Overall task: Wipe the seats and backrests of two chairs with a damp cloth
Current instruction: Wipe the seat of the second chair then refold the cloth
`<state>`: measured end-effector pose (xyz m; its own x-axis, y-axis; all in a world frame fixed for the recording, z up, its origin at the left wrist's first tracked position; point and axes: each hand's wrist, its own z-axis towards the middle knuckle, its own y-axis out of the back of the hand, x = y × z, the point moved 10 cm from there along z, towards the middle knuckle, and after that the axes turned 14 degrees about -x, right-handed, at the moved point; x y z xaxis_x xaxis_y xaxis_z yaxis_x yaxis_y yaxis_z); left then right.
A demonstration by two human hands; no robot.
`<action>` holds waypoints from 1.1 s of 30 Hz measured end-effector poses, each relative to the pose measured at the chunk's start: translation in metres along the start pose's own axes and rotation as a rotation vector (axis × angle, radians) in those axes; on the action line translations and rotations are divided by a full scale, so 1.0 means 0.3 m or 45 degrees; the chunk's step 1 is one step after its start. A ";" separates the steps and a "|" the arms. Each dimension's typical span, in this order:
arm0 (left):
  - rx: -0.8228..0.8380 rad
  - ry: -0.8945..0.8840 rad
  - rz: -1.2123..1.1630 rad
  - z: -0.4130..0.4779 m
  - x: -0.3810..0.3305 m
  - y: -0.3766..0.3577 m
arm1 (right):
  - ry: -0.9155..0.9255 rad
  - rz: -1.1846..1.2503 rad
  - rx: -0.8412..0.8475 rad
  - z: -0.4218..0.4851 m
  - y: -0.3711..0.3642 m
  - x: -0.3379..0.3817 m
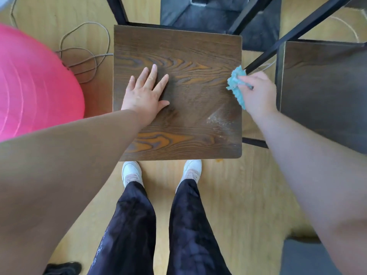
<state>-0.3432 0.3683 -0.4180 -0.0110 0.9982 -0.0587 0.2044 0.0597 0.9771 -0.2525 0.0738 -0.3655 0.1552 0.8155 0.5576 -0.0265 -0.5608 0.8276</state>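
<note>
Dark wood grain fills the centre of the frame: the seat (198,56), seen from straight above. The left hand (146,94) lies flat on it, left of centre, palm down, fingers straight and spread. Over at the seat's right edge, the right hand (258,92) grips the turquoise cloth (235,86), fingers curled round it, the bunched fabric touching the edge about midway along. Just below the cloth, in the seat's lower right, there's a pale streaky patch (220,118) on the surface. A black bar (288,34) slants from the upper right down to just behind the cloth. The second seat (321,92) sits at the right of the frame, with a narrow strip of floor (228,195) between the two. A pink ball (29,82) is at the left edge, and a looped cord (83,56) lies between the ball and the seat. White shoes (132,171) stand just below the seat's near edge.
</note>
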 end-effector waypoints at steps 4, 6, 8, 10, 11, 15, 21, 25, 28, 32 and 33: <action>0.048 -0.001 0.058 0.015 -0.037 -0.028 | -0.012 -0.122 0.120 0.058 -0.063 -0.050; 0.047 0.008 0.084 0.017 -0.037 -0.032 | 0.047 -0.109 0.154 0.057 -0.089 -0.037; 0.044 0.007 0.101 0.016 -0.035 -0.033 | 0.110 -0.106 0.167 0.054 -0.100 -0.024; 0.036 0.004 0.111 0.014 -0.035 -0.033 | 0.120 -0.083 0.182 0.048 -0.102 -0.026; 0.029 0.004 0.112 0.014 -0.035 -0.033 | 0.124 -0.068 0.189 0.042 -0.103 -0.027; 0.031 0.007 0.110 0.012 -0.032 -0.035 | 0.213 -0.003 0.192 -0.023 -0.114 -0.010; 0.060 0.014 0.134 0.012 -0.033 -0.035 | 0.385 0.054 0.177 -0.186 -0.160 0.010; 0.057 0.018 0.125 0.012 -0.031 -0.034 | 0.396 0.059 0.172 -0.302 -0.177 0.037; 0.055 0.022 0.120 0.009 -0.032 -0.033 | 0.390 0.068 0.188 -0.400 -0.198 0.069; 0.044 0.021 0.100 0.005 -0.033 -0.025 | 0.477 0.019 0.297 -0.543 -0.253 0.134; 0.040 0.017 0.090 0.002 -0.035 -0.023 | 0.511 0.015 0.333 -0.587 -0.271 0.150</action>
<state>-0.3438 0.3574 -0.4243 -0.0087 0.9999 0.0130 0.2360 -0.0106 0.9717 -0.4171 0.1814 -0.3963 -0.2387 0.7707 0.5909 0.2317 -0.5457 0.8053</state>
